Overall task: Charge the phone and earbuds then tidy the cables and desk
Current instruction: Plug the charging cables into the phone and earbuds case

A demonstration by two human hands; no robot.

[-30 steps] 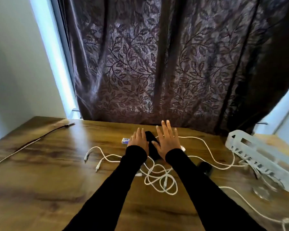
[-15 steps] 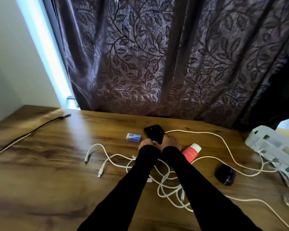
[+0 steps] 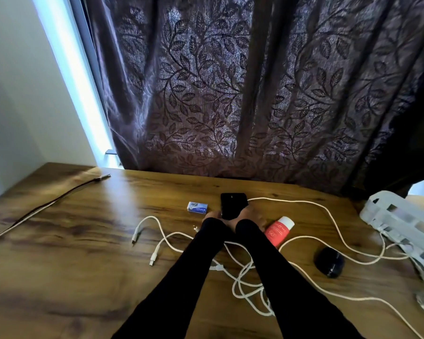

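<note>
A black phone (image 3: 233,204) lies near the back of the wooden desk (image 3: 71,265). My left hand (image 3: 211,215) and my right hand (image 3: 252,214) both grip its near end, fingers mostly hidden under it. White charging cables (image 3: 242,282) lie tangled beneath my forearms, with loose plugs (image 3: 152,260) to the left. A black earbuds case (image 3: 329,264) sits to the right, apart from both hands.
A red tube (image 3: 278,231) lies just right of my right wrist. A small blue-and-white box (image 3: 197,207) sits left of the phone. A white slotted basket (image 3: 402,221) stands at the right edge. A dark cable (image 3: 47,206) crosses the left side. A curtain (image 3: 230,94) hangs behind.
My hands went from lying with fingers spread over the phone to curling round its near end. The view has dropped closer to the desk, revealing the red tube.
</note>
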